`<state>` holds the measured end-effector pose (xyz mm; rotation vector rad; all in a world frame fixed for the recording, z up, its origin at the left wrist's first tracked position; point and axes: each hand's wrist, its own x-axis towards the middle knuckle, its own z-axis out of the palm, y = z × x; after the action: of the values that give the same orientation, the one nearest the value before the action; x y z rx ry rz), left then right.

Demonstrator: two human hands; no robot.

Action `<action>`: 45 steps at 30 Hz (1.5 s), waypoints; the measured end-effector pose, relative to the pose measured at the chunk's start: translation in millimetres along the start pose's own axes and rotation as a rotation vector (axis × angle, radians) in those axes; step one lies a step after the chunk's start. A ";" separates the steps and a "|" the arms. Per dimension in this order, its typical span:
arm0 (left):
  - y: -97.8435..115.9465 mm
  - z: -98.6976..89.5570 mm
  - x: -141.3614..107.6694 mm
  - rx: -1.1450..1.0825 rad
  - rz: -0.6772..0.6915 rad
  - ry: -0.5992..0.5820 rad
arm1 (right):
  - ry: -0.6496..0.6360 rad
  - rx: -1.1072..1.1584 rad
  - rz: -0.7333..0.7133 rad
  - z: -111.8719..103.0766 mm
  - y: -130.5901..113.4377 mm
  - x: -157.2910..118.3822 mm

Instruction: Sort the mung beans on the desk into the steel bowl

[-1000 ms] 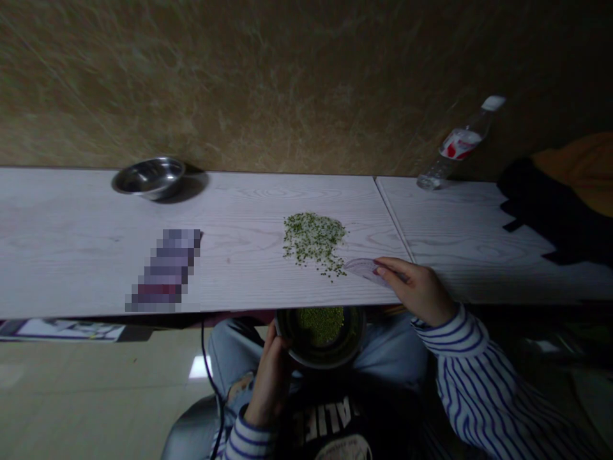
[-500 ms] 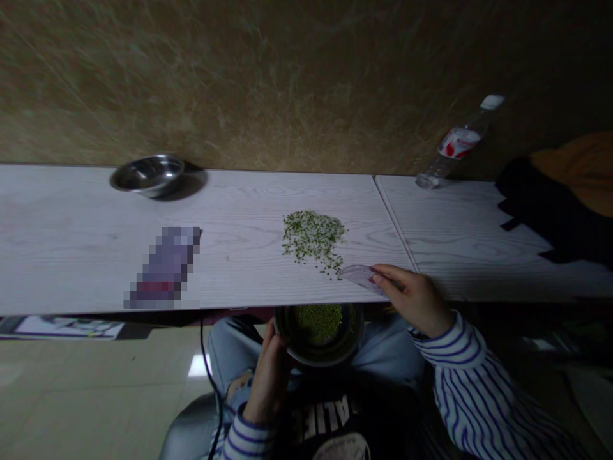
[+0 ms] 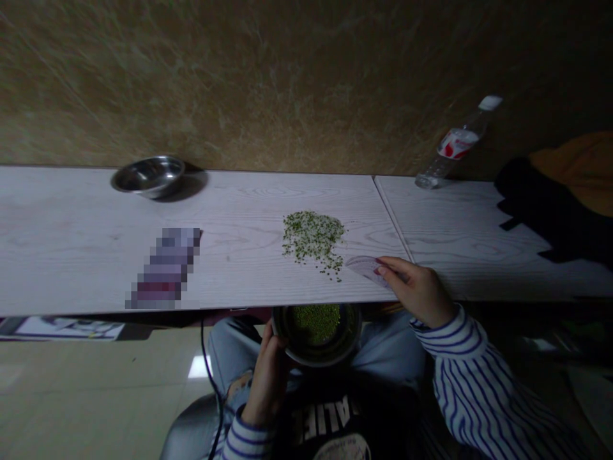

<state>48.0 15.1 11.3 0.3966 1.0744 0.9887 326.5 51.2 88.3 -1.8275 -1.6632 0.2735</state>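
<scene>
Between the thumb and fingers of my right hand (image 3: pixel 421 291) is a clear protractor (image 3: pixel 366 268), held just above or on the tabletop. Left of its edge lies a loose spread of small green beans mixed with white grains (image 3: pixel 311 237); I cannot tell exactly what the grains are. My left hand (image 3: pixel 272 364) grips the rim of a metal bowl (image 3: pixel 318 364) below the table's front edge, over my lap. Green beans (image 3: pixel 316 322) cover part of the bowl's bottom.
A second metal bowl (image 3: pixel 148 177) stands against the wall at the left. Nearer is a blurred flat purplish object (image 3: pixel 165 268). A plastic bottle (image 3: pixel 453 145) stands at the back right, beside a black and orange item (image 3: pixel 565 191). A seam crosses the white table (image 3: pixel 249 275).
My right hand has moved the protractor slightly right and away from me, off the edge of the beans. The bowl in my left hand has shifted slightly left.
</scene>
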 end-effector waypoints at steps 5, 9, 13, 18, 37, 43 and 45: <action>1.5 1.5 -1.5 0.016 -0.009 -0.022 | -0.005 -0.021 -0.026 3.9 -7.6 4.6; 1.5 1.7 -2.6 0.011 -0.003 -0.025 | -0.042 -0.023 -0.041 8.3 -17.2 5.8; 0.0 0.3 -1.4 -0.009 -0.001 -0.026 | -0.058 0.009 -0.048 6.3 -18.4 4.3; -0.7 -1.0 -0.4 -0.021 -0.001 -0.025 | -0.038 0.033 -0.015 1.3 -12.3 0.4; 4.2 2.4 -1.3 0.005 -0.025 0.023 | -0.091 0.072 -0.011 12.4 -15.4 4.1; 0.9 -1.2 0.6 -0.020 -0.010 0.012 | -0.106 0.081 -0.020 11.3 -16.7 0.6; 0.4 -1.5 0.6 -0.013 -0.013 0.014 | -0.107 0.077 -0.023 11.8 -18.5 1.0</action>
<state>46.6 15.6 10.5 0.3714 1.0816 0.9879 305.1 55.7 90.3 -1.7633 -1.7203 0.4262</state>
